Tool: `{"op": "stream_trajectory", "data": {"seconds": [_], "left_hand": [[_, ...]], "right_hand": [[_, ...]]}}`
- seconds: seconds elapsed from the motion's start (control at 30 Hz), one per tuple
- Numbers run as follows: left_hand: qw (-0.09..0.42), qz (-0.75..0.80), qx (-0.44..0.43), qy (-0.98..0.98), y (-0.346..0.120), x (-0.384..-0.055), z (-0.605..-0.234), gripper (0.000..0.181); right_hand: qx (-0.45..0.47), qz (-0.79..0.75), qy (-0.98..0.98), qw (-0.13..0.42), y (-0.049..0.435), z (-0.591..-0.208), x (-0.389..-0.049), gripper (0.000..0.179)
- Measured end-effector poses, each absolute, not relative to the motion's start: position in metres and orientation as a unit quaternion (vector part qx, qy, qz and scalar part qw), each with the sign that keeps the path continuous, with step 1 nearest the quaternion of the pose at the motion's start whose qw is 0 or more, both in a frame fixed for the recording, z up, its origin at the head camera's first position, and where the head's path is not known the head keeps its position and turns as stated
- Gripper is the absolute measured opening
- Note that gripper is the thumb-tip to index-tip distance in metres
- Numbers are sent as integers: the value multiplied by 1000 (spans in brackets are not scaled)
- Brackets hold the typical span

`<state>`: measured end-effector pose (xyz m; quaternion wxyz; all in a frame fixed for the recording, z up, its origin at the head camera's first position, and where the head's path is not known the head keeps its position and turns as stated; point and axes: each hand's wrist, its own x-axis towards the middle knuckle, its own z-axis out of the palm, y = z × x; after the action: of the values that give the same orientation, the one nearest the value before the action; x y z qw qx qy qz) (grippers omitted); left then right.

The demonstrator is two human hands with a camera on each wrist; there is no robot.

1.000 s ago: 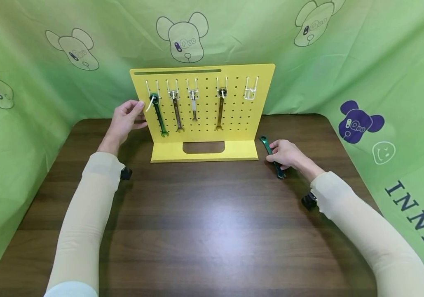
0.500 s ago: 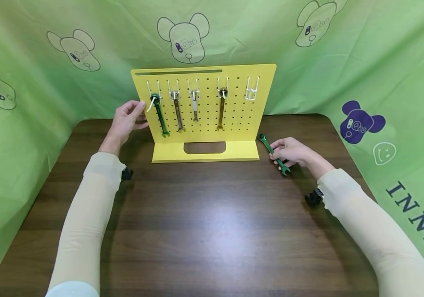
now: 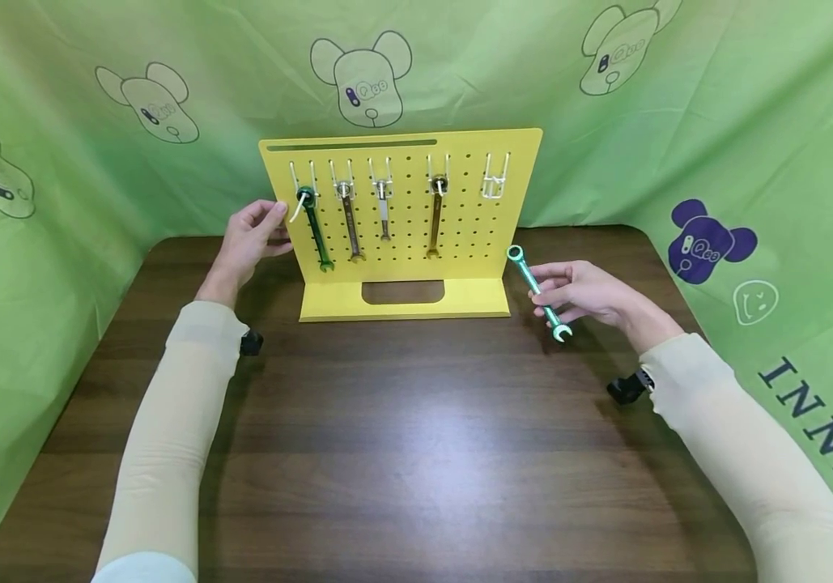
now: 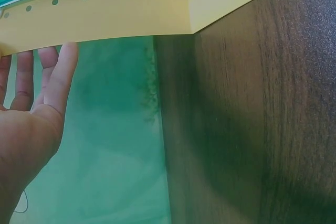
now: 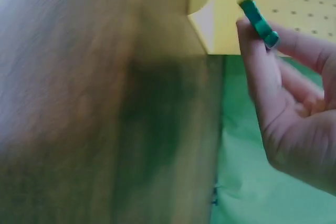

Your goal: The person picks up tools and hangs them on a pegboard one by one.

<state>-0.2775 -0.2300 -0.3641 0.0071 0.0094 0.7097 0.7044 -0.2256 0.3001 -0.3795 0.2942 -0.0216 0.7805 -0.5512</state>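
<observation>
My right hand pinches a green combination wrench between thumb and fingers, just right of the yellow pegboard. The wrench slants, its ring end up by the board and its open end toward the lower right; in the right wrist view the wrench appears nearly end-on. My left hand holds the board's left edge, thumb in front. The fingers reach that edge in the left wrist view. A second green wrench hangs closest to this hand.
Two brownish wrenches, one left and one right, and a small silver wrench hang from white hooks. The rightmost hook carries nothing. The board stands on a dark wooden table before a green printed curtain.
My right hand has raised the green wrench off the table, its ring end moving up, and the hand has shifted slightly right. The left hand stays on the board's edge.
</observation>
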Motion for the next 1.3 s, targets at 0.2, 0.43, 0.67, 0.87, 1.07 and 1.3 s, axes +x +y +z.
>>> {"op": "stream_trajectory", "data": {"seconds": [0.2, 0.43, 0.67, 0.87, 1.07, 1.3], "left_hand": [[6, 706, 7, 708, -232, -277, -366, 29], [7, 704, 8, 710, -233, -277, -366, 29], [5, 704, 5, 711, -233, -279, -365, 30], [4, 703, 14, 711, -230, -280, -366, 26], [5, 701, 13, 713, -231, -279, -366, 26], [5, 701, 10, 713, -230, -278, -365, 28]], "right_hand": [[-72, -580, 763, 277, 286, -364, -219, 39], [-121, -622, 748, 197, 266, -339, -213, 24], [-124, -662, 721, 163, 249, -314, -215, 26], [-114, -664, 721, 164, 245, -311, -220, 30], [-96, -678, 708, 172, 245, -321, -227, 31], [-87, -681, 710, 160, 242, -337, -238, 34]]}}
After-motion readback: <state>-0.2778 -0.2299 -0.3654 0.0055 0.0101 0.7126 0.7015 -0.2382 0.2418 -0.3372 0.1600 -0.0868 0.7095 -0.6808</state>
